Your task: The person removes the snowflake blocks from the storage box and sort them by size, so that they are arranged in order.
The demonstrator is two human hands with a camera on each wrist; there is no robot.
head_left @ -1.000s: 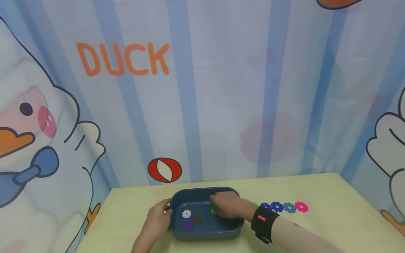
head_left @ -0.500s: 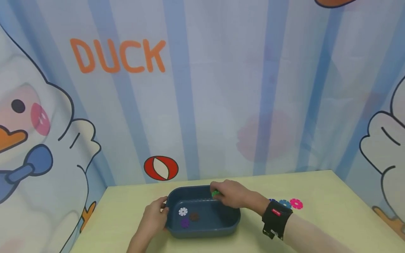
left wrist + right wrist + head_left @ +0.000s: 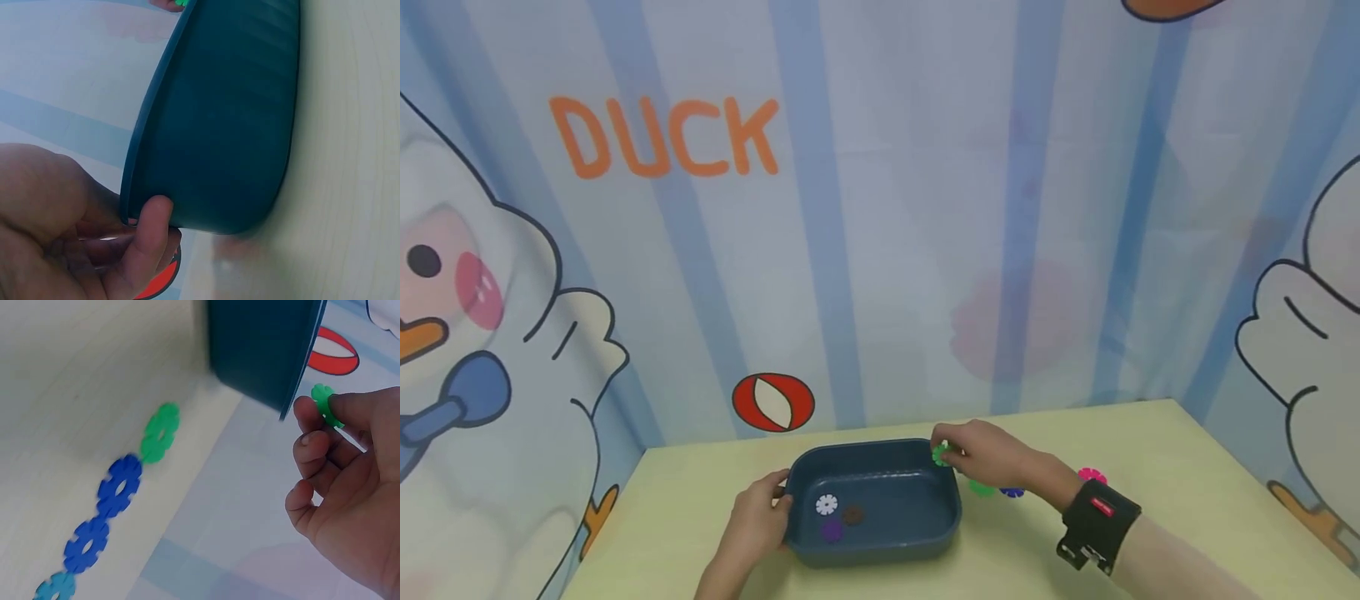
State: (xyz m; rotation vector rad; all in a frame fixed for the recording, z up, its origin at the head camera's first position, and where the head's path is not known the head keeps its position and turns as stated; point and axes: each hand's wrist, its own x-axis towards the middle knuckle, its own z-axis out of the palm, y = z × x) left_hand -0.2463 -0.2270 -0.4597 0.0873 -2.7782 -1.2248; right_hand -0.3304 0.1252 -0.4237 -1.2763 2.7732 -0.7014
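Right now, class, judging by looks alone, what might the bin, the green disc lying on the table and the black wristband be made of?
Bin: probably moulded plastic, satin; soft highlights, rounded corners.
Green disc: likely plastic, seemingly smooth; even colour, regular notches.
Black wristband: perhaps fabric or soft rubber, matte; little shine, but no weave clear enough to settle it.

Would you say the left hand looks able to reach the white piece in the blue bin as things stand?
Likely yes: the left hand holds the blue bin at the end nearest the white piece, which lies uncovered. The hand would probably need to let go first.
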